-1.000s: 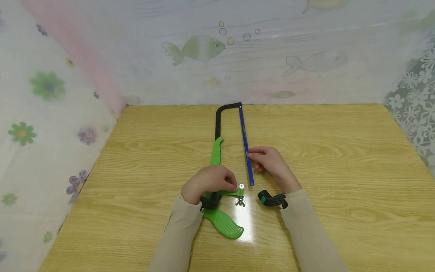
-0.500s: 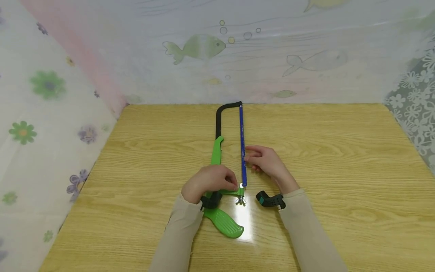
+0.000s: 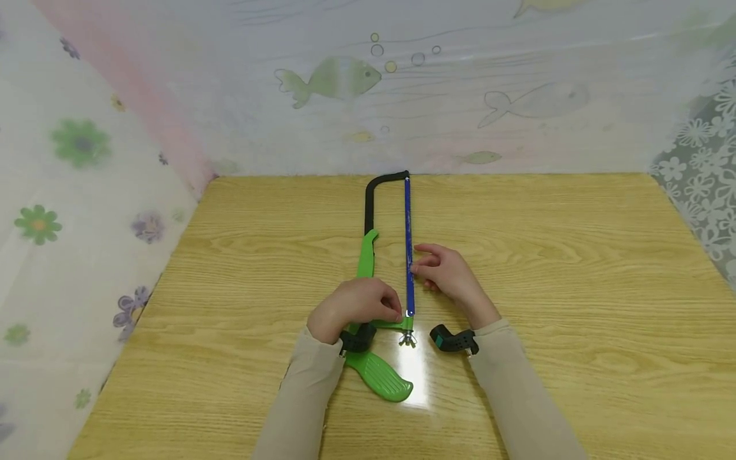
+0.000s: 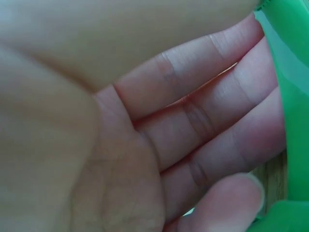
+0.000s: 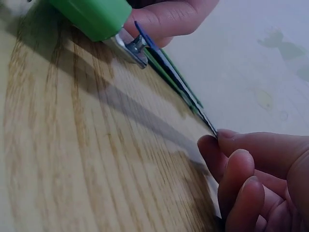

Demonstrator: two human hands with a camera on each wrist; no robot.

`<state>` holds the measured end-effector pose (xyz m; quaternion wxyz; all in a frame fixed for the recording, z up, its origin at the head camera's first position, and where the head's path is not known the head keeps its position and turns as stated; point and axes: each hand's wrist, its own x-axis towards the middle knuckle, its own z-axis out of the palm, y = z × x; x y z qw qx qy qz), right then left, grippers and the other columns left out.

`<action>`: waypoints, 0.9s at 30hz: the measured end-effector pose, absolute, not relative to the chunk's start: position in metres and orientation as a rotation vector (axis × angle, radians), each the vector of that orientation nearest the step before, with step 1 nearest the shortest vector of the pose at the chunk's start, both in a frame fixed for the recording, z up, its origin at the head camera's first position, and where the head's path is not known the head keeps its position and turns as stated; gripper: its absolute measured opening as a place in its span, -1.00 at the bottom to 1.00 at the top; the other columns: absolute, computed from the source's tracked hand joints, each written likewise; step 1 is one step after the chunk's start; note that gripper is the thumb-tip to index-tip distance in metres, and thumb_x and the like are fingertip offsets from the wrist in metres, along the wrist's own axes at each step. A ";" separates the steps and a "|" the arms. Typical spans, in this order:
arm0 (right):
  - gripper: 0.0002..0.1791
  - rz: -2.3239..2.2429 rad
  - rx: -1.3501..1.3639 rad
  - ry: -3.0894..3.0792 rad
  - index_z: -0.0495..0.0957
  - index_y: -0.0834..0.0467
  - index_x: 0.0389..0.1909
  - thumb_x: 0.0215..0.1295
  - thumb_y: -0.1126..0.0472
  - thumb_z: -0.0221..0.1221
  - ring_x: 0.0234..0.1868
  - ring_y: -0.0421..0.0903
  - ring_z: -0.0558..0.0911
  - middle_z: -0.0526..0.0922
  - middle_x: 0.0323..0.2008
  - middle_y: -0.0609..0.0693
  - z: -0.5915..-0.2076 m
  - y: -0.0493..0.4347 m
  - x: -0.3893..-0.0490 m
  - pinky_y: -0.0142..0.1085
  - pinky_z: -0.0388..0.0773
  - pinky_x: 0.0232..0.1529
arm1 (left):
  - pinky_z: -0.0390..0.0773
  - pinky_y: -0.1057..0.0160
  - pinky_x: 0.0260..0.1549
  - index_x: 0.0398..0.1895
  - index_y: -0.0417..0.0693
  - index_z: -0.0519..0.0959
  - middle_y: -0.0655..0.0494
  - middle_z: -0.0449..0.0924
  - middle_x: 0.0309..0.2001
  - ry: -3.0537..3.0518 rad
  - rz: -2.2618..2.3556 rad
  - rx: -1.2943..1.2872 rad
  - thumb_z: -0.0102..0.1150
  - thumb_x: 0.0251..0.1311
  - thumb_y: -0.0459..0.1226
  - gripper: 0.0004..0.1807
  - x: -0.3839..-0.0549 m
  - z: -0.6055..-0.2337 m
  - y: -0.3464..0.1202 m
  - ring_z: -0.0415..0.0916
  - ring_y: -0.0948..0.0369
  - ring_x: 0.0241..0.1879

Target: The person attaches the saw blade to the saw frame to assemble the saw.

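Blade [image 3: 409, 243] left of my right hand [image 3: 451, 275], pinched, long axis pointing away | near end at metal holder [image 5: 126, 50], seating unclear | left hand [image 3: 356, 305], nearer holder, grips saw frame [image 3: 365, 259]

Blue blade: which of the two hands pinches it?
The right hand: it pinches the blue blade partway along its length, while the left hand holds the green frame instead.

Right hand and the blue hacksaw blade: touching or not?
Touching. The right wrist view shows it: the right hand pinches the blue hacksaw blade between its fingertips, with no gap at the edge.
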<state>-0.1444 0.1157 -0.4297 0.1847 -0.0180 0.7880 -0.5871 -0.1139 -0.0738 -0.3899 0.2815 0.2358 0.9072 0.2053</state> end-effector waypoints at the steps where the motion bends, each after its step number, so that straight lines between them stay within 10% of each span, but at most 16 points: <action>1: -0.48 -1.656 -0.048 2.225 0.32 0.09 0.17 0.17 0.21 0.17 -0.60 -0.11 0.47 0.59 -0.27 0.06 -0.430 0.115 -0.145 -0.33 0.40 -0.55 | 0.37 0.31 -0.40 -0.52 0.31 0.59 0.47 0.49 -0.48 2.430 0.550 0.632 0.20 0.02 -0.02 -0.93 -0.114 -0.390 -0.074 0.40 0.38 -0.46; 27: -0.62 -1.737 0.003 2.217 0.38 0.15 0.06 0.20 0.24 0.04 -0.61 -0.08 0.49 0.59 -0.34 0.15 -0.428 0.115 -0.144 -0.30 0.44 -0.56 | 0.37 0.32 -0.39 -0.52 0.31 0.59 0.48 0.49 -0.49 2.427 0.555 0.633 0.21 0.01 -0.02 -0.93 -0.114 -0.390 -0.074 0.40 0.39 -0.46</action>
